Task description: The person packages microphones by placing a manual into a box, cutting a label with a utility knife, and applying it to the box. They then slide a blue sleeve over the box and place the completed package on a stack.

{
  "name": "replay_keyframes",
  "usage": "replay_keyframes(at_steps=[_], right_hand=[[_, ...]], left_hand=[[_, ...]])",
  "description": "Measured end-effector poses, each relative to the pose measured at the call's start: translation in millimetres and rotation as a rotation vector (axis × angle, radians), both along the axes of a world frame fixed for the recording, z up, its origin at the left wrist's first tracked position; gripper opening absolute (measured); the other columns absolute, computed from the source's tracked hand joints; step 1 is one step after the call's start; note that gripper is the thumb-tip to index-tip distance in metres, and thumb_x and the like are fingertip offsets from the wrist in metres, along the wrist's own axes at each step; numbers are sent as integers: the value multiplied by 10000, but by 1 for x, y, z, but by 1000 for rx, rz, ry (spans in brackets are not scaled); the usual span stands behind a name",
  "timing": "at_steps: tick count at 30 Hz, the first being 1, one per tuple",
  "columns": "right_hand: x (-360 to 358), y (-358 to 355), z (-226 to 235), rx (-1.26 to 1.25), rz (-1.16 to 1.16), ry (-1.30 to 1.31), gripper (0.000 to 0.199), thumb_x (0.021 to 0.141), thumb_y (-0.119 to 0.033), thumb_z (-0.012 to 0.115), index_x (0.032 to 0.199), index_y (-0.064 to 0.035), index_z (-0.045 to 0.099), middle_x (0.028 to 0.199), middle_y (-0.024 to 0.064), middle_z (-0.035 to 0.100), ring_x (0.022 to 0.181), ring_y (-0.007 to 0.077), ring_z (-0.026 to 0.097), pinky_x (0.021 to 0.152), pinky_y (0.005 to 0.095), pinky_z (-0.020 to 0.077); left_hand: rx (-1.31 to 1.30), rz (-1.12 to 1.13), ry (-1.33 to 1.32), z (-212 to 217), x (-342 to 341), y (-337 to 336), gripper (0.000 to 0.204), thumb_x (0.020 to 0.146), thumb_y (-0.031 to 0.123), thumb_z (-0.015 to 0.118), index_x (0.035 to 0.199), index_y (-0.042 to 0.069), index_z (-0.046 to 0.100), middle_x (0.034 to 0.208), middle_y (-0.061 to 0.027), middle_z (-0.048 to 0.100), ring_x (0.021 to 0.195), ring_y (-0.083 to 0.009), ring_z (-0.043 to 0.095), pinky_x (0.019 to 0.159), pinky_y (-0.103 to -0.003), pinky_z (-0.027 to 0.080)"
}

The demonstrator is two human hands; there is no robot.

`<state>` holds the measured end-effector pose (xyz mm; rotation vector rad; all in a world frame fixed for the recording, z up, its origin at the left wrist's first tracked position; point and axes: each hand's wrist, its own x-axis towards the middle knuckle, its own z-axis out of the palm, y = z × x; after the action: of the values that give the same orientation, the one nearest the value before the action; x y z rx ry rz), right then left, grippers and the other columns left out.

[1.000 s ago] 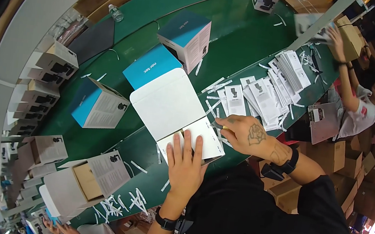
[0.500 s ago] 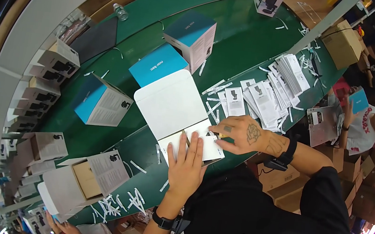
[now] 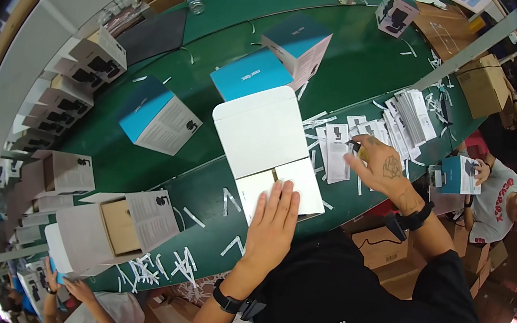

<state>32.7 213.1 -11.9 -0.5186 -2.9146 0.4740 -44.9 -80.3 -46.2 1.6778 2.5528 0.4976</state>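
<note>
An open carton (image 3: 261, 129) lies on the green table in front of me, its white lid folded back away from me. My left hand (image 3: 274, 218) rests flat on the carton's white inner flaps (image 3: 305, 181), fingers stretched out. A narrow gap runs between these flaps. Off to the right, my right hand (image 3: 381, 169) is over the near end of some printed leaflets (image 3: 338, 147), fingers bent around a small yellow and black thing (image 3: 355, 149) that I cannot make out more exactly. Whether the fingertips touch the leaflets is unclear.
Blue-topped cartons (image 3: 253, 75) stand beyond the lid. A leaflet stack (image 3: 414, 116) lies at right, with paper strips (image 3: 184, 265) scattered about. Another open carton (image 3: 121, 228) is at left. A co-worker (image 3: 502, 198) holds a blue box at right; another person's hands (image 3: 71, 290) show lower left.
My right hand has left the carton's flaps and moved right and away to the leaflets. My left hand stays on the flaps. The co-worker's blue box has been lowered. The whole view has shifted.
</note>
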Motion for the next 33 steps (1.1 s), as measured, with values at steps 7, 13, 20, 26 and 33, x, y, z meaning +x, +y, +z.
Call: replay_keyframes(at_steps=[7,13,20,26,33], right_hand=[[-55,-113,17,-210,481,253,257,877,-94,696,1124,-30,720,990,99,667,773,292,693,670,386,585],[-79,-147,-9,-106,426,167,227,893,-114,707,1103,-36,739,966,57,604,710,240,673,602,354,570],[-81,-157,-12,-13,424,188,188,906,-125,714,1068,-40,759,969,51,594,655,213,655,535,326,548],[-89,-154,-19,-106,453,263,195,910,-133,718,1078,-43,757,966,39,597,630,201,649,516,318,536],[-94,-152,-23,7,528,278,209,910,-130,714,1099,-52,754,974,38,601,652,189,664,522,307,536]], left_hand=[[431,-30,107,-33,17,-15,360,893,70,594,1219,-50,689,1339,-199,649,1285,-355,606,1102,-446,477],[523,-46,102,-40,15,-19,277,869,75,624,1089,-44,743,1163,-165,725,1148,-326,677,1053,-432,517],[554,-54,99,-43,11,-23,265,865,89,636,1070,-39,744,1093,-145,736,1084,-296,692,1040,-423,522],[584,-97,112,-42,4,-20,253,882,100,624,1062,-27,747,1058,-129,740,1053,-271,702,1027,-421,519],[579,-90,119,-42,3,-15,260,826,36,633,1041,-2,774,1042,-105,752,1042,-257,712,1006,-408,526]])
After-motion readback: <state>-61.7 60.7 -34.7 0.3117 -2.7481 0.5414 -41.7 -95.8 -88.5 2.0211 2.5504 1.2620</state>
